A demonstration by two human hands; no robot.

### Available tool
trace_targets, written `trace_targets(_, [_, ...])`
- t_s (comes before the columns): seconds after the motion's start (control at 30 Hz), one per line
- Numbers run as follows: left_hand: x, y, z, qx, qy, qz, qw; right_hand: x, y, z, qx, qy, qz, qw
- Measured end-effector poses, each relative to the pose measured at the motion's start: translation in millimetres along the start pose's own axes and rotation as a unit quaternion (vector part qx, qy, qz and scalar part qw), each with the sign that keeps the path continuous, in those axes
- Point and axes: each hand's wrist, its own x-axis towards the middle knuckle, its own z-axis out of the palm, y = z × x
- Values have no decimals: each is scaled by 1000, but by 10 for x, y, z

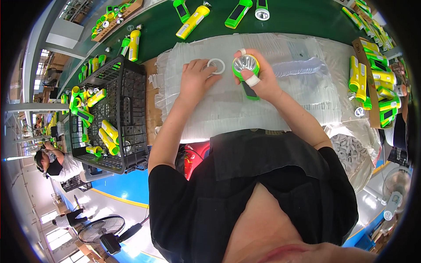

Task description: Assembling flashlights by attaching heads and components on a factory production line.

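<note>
My right hand (265, 82), its fingers taped in white, is wrapped round a green flashlight (251, 92) with a dark panel on its body. The flashlight's shiny round reflector faces up, and my thumb lies over its rim. To the left, my left hand (197, 79) pinches a white plastic ring (222, 67) at its left edge, just above the work surface. A small gap separates the ring from the flashlight. Under both hands lies a layer of thin white packing sheets (193, 118). A row of nested clear discs (300, 68) rests right of my right hand.
A black plastic crate (127, 105) with yellow and green flashlights stands at left. Several flashlights (193, 22) lie on the green table (215, 33) beyond the sheets. A cardboard box (370, 90) of flashlights is at right, above a bag of pale rings (344, 153). Fans and other people appear farther off.
</note>
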Motion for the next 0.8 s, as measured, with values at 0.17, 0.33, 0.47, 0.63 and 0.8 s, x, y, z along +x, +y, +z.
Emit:
trace_targets(0.17, [242, 333, -290, -247, 178, -65, 950, 23, 8, -20, 20, 2, 2, 1000])
trace_targets(0.33, [370, 628, -575, -220, 118, 34, 968, 25, -16, -22, -9, 4, 5, 1000])
trace_targets(0.47, [400, 631, -580, -217, 93, 33, 971, 24, -8, -120, -21, -24, -11, 999])
trace_targets(0.63, [482, 715, -579, -219, 67, 50, 972, 108, -273, -282, -68, -34, -108, 991])
trace_targets(0.8, [608, 888, -462, -207, 77, 114, 969, 220, -848, -744, -361, -127, -141, 913])
